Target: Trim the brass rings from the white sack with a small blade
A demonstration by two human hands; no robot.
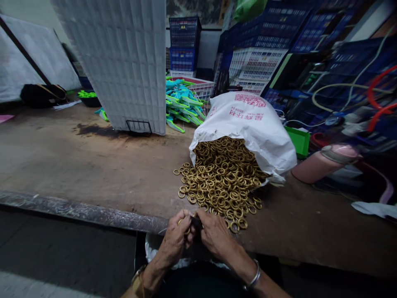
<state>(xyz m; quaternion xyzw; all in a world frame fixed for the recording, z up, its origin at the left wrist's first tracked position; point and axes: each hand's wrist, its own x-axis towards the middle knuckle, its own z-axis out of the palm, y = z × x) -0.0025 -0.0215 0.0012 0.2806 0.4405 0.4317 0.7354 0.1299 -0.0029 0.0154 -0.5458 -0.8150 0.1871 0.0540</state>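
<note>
At the table's front edge my two hands are close together. My left hand (177, 235) is closed around a gold-coloured ring (187, 231), its thumb and fingers pinched. Beside it my right hand (215, 232) is closed, its fingers at a small black object (196, 222) whose kind I cannot make out. Just beyond the fingers spreads a heap of gold-coloured rings (217, 182). They spill from the mouth of a white sack (245, 116) with red print, which lies on its side.
Teal and green plastic pieces (184, 101) lie behind a tall pale ribbed panel (124, 62) on the wooden table (77, 165). A pink bottle (324, 163) leans right of the sack. Blue crates (184, 41) and white crates (254, 64) are stacked at the back.
</note>
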